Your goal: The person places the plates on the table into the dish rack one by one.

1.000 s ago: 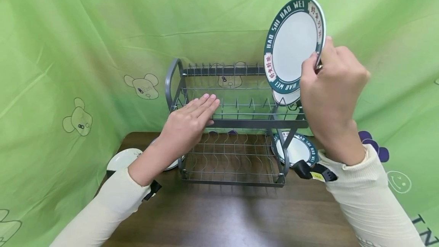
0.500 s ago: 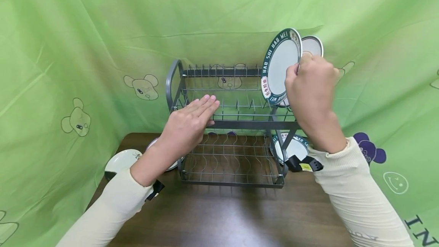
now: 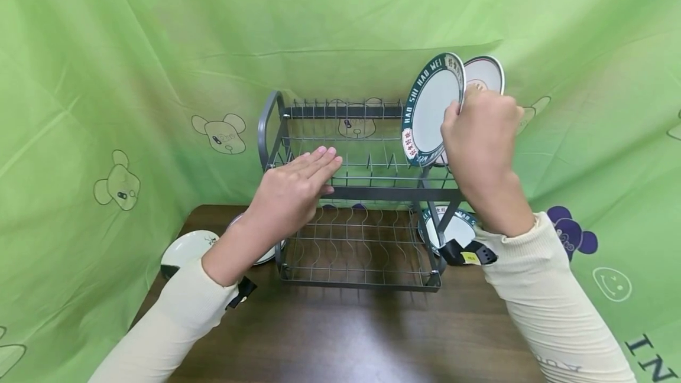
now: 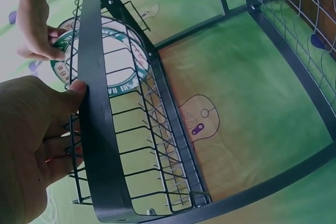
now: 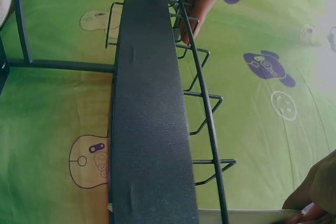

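My right hand [image 3: 481, 140] pinches the rim of a white plate with a green lettered border [image 3: 433, 111]. The plate stands tilted in the right part of the upper tier of a dark grey wire dish rack [image 3: 383, 194]. Behind it, a white plate with a thin dark rim [image 3: 492, 70] also stands upright, partly hidden by the hand. My left hand [image 3: 287, 194] holds the rack's upper front bar, straight fingers over the top and thumb [image 4: 77, 86] against the bar. In the right wrist view, only the edge of the held plate [image 5: 252, 216] shows beside the right fingers.
Another green-bordered plate [image 3: 454, 232] lies on the wooden table [image 3: 340, 336] behind the rack's right side. At left are a white dish [image 3: 188, 248] and a plate [image 3: 266, 256] half hidden by the left arm. Green printed cloth [image 3: 340, 10] hangs around the table.
My right hand has lowered the green-bordered plate and moved slightly left, into the upper tier, uncovering the plate behind. In the last half second it shifted only slightly. My left hand stays put.
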